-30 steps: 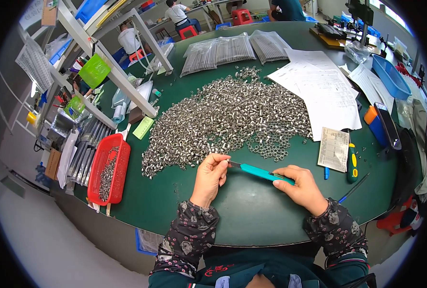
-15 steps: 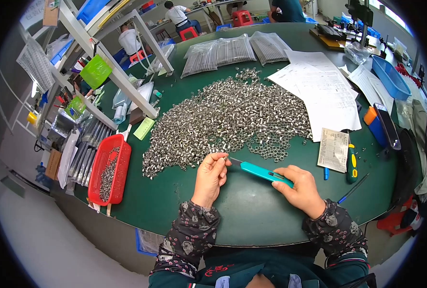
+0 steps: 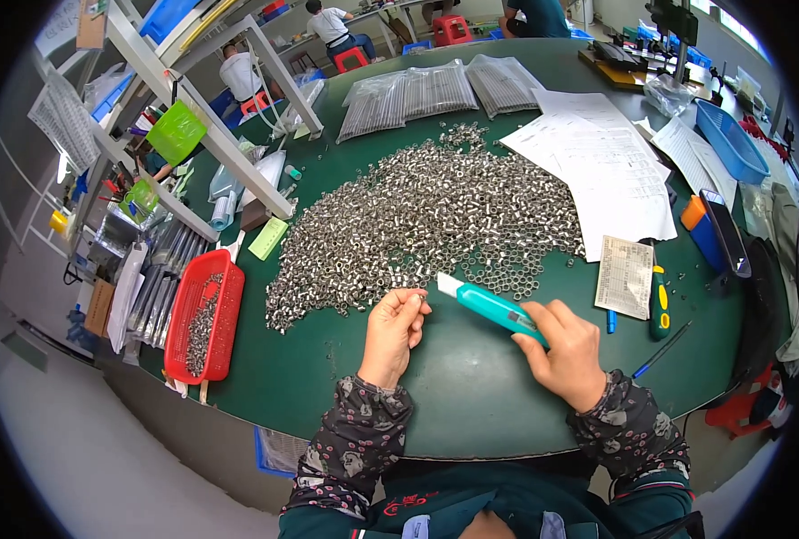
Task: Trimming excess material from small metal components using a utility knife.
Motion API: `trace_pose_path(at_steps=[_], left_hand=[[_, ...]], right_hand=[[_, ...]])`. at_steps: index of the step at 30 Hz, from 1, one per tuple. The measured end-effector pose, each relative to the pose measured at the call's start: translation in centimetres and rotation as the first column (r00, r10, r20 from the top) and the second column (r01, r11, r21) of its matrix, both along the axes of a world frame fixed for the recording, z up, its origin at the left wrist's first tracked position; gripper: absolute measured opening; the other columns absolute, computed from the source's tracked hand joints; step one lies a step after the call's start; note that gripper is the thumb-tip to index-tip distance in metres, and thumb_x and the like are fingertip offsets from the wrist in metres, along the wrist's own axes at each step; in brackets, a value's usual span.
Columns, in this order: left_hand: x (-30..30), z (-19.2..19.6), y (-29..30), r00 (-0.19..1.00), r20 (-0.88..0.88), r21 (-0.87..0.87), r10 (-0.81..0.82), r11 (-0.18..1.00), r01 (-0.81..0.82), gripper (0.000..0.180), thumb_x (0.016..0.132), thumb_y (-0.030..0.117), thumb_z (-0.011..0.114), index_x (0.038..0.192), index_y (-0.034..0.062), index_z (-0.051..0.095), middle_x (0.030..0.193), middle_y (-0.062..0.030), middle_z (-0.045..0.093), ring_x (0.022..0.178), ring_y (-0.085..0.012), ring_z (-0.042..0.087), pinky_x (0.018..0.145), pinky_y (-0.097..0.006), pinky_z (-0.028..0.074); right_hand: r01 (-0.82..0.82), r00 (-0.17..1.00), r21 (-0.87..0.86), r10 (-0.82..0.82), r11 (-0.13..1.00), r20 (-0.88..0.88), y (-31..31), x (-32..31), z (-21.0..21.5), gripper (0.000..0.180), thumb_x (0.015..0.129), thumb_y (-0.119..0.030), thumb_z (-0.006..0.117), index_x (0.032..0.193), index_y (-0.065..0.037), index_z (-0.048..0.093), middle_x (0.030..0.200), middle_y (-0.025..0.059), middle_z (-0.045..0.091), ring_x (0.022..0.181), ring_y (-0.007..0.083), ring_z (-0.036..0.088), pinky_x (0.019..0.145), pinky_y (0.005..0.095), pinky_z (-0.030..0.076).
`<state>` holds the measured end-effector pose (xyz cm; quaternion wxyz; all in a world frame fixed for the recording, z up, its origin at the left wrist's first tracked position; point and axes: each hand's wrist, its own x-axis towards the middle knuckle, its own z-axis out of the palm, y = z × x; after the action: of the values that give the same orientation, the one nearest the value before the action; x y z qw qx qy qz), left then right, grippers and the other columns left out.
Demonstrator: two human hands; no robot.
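In my right hand [image 3: 563, 352] is a teal utility knife [image 3: 494, 308], its blade end pointing left and away from me. The blade tip lies a short way from the fingers of my left hand [image 3: 394, 331]. Those fingers are pinched together, most likely round one small metal ring, mostly hidden by the fingertips. Just beyond both hands spreads a large heap of small shiny metal rings [image 3: 417, 211] on the green table [image 3: 471, 404]. At the heap's near right edge, several rings lie in a single layer.
To the left stands a red plastic basket [image 3: 177, 346] with metal rings inside. Papers [image 3: 620, 184], a card [image 3: 623, 277], a yellow-green screwdriver [image 3: 659, 301] and a pen [image 3: 662, 350] lie at right. Bagged metal tubes [image 3: 408, 99] lie behind the heap. People sit farther back.
The knife's blade end has moved away from my left fingertips, up and to the right, and the knife has turned in my right hand. My left hand has barely moved.
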<state>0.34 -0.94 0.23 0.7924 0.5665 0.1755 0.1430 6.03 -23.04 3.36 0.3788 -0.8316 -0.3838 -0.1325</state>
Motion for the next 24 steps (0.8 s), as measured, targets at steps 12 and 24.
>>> trace_pose_path(at_steps=[12,24], left_hand=[[0.1,0.1,-0.1,1.0,-0.001,-0.038,0.004,0.999,-0.004,0.012,0.085,0.01,0.05,0.093,0.0024,0.053,0.073,-0.0016,0.053,0.052,-0.0019,0.041,0.038,-0.014,0.031],[-0.1,0.0,0.3,0.997,-0.072,-0.099,-0.01,0.995,0.003,0.012,0.087,0.013,0.048,0.09,0.0027,0.053,0.071,-0.0017,0.053,0.052,-0.0033,0.043,0.038,-0.014,0.032]], right_hand=[[-0.085,0.962,0.023,0.088,0.996,-0.26,-0.1,0.6,-0.9,0.025,0.071,-0.023,0.062,0.089,-0.007,0.06,0.069,0.0094,0.052,0.059,0.0292,0.053,0.053,0.037,0.041],[0.017,0.999,0.036,-0.015,0.999,-0.041,0.0,0.6,-0.3,0.025,0.069,-0.018,0.064,0.09,-0.006,0.057,0.067,0.0086,0.049,0.055,0.0265,0.052,0.048,0.0352,0.04]])
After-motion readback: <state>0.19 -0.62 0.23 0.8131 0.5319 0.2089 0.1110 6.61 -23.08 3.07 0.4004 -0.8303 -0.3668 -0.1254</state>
